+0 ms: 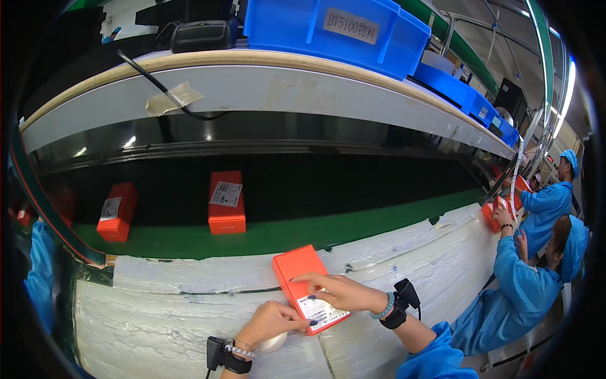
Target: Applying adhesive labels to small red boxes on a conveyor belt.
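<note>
An orange-red box (291,268) with a white printed label (314,309) lies tilted on the work surface in front of me. My left hand (270,323) is at its near left edge, thumb and bent fingers drawn together beside the label; what they pinch, if anything, is too small to tell. Below that palm, a rounded white thing (274,343) shows partly. Over the box, my right hand (341,292) reaches in from the right, its index finger stretched across the top and its thumb apart from it, near the label. Nothing shows between those fingers.
Two more orange-red boxes (227,201) (117,212) with labels sit on the green conveyor belt (170,243). Plastic film covers the work surface (158,316). Above runs a shelf (265,82) with a blue bin (341,38). Co-workers in blue (527,287) handle boxes at right.
</note>
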Motion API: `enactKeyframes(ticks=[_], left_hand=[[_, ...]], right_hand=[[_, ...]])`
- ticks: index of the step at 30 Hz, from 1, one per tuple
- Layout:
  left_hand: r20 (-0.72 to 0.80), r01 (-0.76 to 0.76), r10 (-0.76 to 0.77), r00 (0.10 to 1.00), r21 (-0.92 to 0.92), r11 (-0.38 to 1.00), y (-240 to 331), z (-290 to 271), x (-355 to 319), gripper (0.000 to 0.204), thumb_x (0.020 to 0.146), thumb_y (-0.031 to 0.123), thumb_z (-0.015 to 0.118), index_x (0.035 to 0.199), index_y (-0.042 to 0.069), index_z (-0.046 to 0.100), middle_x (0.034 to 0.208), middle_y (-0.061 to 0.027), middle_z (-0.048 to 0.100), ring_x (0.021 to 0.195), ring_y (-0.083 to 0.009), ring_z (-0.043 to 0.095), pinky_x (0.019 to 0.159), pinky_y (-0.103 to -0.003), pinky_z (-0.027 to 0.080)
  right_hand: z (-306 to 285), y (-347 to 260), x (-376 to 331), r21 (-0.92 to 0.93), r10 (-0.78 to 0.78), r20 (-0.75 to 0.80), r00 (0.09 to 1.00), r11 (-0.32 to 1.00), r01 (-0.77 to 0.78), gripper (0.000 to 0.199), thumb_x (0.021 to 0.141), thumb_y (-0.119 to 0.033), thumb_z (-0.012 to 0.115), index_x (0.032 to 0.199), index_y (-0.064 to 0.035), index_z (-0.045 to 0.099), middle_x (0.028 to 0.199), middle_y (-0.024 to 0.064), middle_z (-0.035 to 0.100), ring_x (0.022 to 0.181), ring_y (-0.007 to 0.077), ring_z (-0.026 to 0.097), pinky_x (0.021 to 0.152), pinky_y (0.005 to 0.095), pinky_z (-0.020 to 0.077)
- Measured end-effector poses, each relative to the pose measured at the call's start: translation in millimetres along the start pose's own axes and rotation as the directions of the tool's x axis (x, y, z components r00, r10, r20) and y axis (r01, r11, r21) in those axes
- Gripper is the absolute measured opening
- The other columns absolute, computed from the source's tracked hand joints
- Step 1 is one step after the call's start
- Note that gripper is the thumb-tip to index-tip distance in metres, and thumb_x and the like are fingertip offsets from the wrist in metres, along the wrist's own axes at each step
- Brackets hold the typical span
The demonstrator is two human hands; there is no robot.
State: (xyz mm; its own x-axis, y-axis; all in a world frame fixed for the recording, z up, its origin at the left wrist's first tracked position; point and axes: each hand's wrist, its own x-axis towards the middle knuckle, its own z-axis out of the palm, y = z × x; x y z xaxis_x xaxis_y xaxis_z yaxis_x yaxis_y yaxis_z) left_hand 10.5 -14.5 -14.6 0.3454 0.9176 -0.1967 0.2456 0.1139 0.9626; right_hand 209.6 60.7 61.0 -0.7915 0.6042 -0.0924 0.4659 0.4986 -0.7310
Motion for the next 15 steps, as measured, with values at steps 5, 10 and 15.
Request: enactKeyframes(ticks=[5,10,15], left_hand=[[-0.003,-0.010,0.010,1.000,-0.006,1.000,-0.6,-0.9,-0.2,0.018,0.078,0.024,0.073,0.078,0.005,0.075,0.067,-0.0013,0.069,0.062,-0.0063,0.060,0.061,-0.021,0.045],[-0.245,-0.109,0.059,0.968,-0.194,0.975,18.5,-9.8,-14.3,0.027,0.086,0.019,0.066,0.071,-0.003,0.069,0.066,-0.0011,0.066,0.062,-0.0022,0.053,0.057,-0.021,0.041],[-0.571,-0.410,0.186,0.800,-0.294,0.863,4.8,-14.6,-13.7,0.041,0.094,0.023,0.056,0.062,-0.001,0.065,0.053,0.0038,0.052,0.052,-0.0033,0.036,0.050,-0.024,0.024]], right_hand=[[18.5,5.5,-3.6,-0.302,-0.159,-0.086,0.984,0.945,0.126,0.047,0.086,-0.014,0.054,0.132,-0.0125,0.045,0.092,0.0064,0.056,0.082,0.0220,0.055,0.072,0.0315,0.0452],[49.1,-21.1,-12.7,-0.884,-0.332,-0.201,0.922,0.466,-0.025,0.052,0.080,-0.021,0.057,0.130,-0.0101,0.047,0.114,0.0091,0.052,0.108,0.0243,0.048,0.092,0.0447,0.0385],[53.8,-7.9,0.3,-0.682,-0.386,-0.164,0.908,0.709,0.178,0.032,0.083,-0.027,0.055,0.112,-0.0126,0.060,0.127,0.0042,0.051,0.127,0.0278,0.039,0.105,0.0539,0.0263]])
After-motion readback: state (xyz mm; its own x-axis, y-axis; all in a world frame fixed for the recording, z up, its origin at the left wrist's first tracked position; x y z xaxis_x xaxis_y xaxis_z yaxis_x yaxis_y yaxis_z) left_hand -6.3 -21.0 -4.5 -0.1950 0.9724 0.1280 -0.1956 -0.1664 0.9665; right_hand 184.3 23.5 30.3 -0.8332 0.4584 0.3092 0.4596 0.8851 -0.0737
